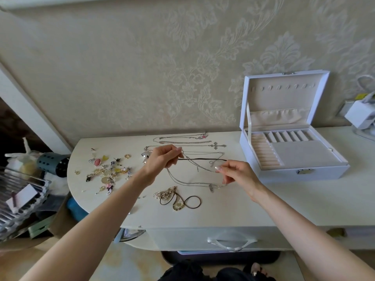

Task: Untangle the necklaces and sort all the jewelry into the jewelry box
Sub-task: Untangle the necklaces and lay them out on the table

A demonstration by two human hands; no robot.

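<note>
Right hand (237, 173) pinches silver chain (200, 166) | left hand (162, 159) pinches same chain

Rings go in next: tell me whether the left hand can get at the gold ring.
Probably yes: the gold ring lies uncovered beside the left hand, though that hand must first drop its chain.

A person's left hand (162, 160) and right hand (239, 175) are raised over a white table (223, 211), each pinching part of a tangle of silver chains (194, 182) that sags between them, with a dark cord (203, 159) running across the gap. Left of the left hand lies a scatter of small trinkets (105, 171); right of the right hand stands an open white jewelry box (284, 175). Beyond the hands lie straightened necklaces (182, 142), and nearer the person a pearl and brown-cord bundle (172, 197).
</note>
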